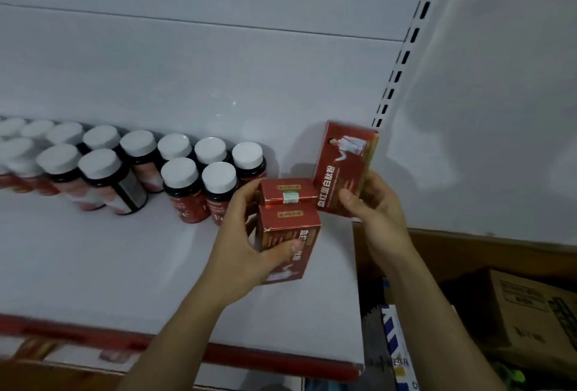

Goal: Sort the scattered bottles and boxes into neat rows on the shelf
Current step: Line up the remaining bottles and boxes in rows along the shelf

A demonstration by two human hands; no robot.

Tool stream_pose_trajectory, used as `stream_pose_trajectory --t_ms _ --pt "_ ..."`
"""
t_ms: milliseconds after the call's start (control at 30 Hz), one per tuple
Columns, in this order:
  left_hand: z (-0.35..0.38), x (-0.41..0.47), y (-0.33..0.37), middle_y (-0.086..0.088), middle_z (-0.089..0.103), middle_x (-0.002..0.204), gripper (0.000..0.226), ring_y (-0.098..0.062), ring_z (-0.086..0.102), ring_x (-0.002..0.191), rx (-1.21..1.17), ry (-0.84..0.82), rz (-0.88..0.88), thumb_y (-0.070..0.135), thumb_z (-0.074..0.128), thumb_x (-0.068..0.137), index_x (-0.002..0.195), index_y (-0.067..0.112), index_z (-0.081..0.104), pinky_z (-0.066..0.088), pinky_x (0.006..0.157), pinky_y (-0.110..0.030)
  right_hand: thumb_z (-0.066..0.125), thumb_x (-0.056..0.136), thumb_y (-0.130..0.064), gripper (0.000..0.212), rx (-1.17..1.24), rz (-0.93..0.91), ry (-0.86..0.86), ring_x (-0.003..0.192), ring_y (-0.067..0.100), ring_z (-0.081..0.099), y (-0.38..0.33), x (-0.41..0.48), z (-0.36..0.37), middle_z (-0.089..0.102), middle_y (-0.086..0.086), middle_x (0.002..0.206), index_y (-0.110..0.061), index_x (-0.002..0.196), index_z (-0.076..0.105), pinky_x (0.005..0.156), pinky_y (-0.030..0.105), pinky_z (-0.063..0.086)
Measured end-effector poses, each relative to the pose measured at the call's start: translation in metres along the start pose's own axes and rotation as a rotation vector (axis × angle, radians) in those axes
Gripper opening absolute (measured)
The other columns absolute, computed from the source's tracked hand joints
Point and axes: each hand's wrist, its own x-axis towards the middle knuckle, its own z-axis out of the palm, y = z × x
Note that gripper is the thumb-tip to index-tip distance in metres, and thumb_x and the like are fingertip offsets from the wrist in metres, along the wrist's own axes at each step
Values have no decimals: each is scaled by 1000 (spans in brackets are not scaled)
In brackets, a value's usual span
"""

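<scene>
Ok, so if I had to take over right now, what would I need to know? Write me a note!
Left hand grips the front red box, upright near the right end of the shelf.
The second red box stands right behind it.
Right hand holds the third red box tilted in the air, beside those two.
The white-capped bottles stand in two rows to the left.
Done: bottles look lined up; two boxes in line.
Left: probably set the third red box down next to them and square everything up.
</scene>
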Motion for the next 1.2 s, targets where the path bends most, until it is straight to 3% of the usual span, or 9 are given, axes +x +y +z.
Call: stream_pose_trajectory --t_ms 167,333,467,567,667,767,867,1033,1200 --pt "-22 -16 -3 8 62 137 87 -20 62 126 -59 69 -33 38 89 73 147 39 42 56 98 -30 86 79 -17 47 -331 -29 -95 100 -2 68 29 37 36 72 -20 107 -36 115 61 85 25 55" --pt "-26 -23 -5 7 61 139 89 -21 61 128 -89 40 -84 37 88 73 148 39 40 56 101 -46 86 70 -28 42 -187 4 92 98 16 72 52 47 69 73 -7 103 -40 99 59 89 46 60" --pt "-30 -22 -5 9 60 141 92 -18 62 127 -172 19 -93 36 84 77 154 39 34 57 96 -32 84 79 -36 44 -540 -108 212 97 5 62 51 39 66 62 -17 103 -38 104 48 84 42 59" --pt "-32 -20 -5 9 58 143 92 -17 62 127 -240 -30 -119 37 82 80 157 38 30 56 94 -27 72 90 -49 30 -440 -143 245 92 7 64 34 18 59 63 -14 104 -34 107 52 80 43 60" --pt "-32 -17 -5 4 60 141 83 -22 63 126 -277 -69 -106 37 76 85 155 31 33 57 93 -31 50 96 -67 42 -112 -21 -185 105 16 69 16 -14 47 69 -6 118 -37 125 57 82 39 60" --pt "-31 -14 -5 -7 66 129 61 -31 68 115 -379 -85 -115 31 70 90 142 20 42 59 84 -36 60 101 -43 49 -36 16 -471 131 22 58 12 -39 43 61 0 140 -31 146 46 99 37 56" --pt "-33 -11 -7 -1 71 115 48 -24 71 107 -397 -70 -118 32 67 90 131 16 46 59 80 -30 69 97 -24 48 15 10 -306 128 23 61 16 -48 45 64 2 135 -28 141 51 97 36 57" --pt "-43 -10 -8 2 72 106 38 -19 73 99 -328 -11 -68 45 72 86 117 32 55 60 76 -27 85 71 -36 62 169 32 142 114 28 68 27 -59 35 70 0 119 -36 126 57 80 42 62" --pt "-46 -15 -9 2 72 112 37 -22 72 104 -285 -57 -106 47 71 83 116 40 54 61 76 -28 90 75 -29 76 -20 -19 214 115 16 67 23 -61 26 65 -12 124 -45 139 51 78 43 63"
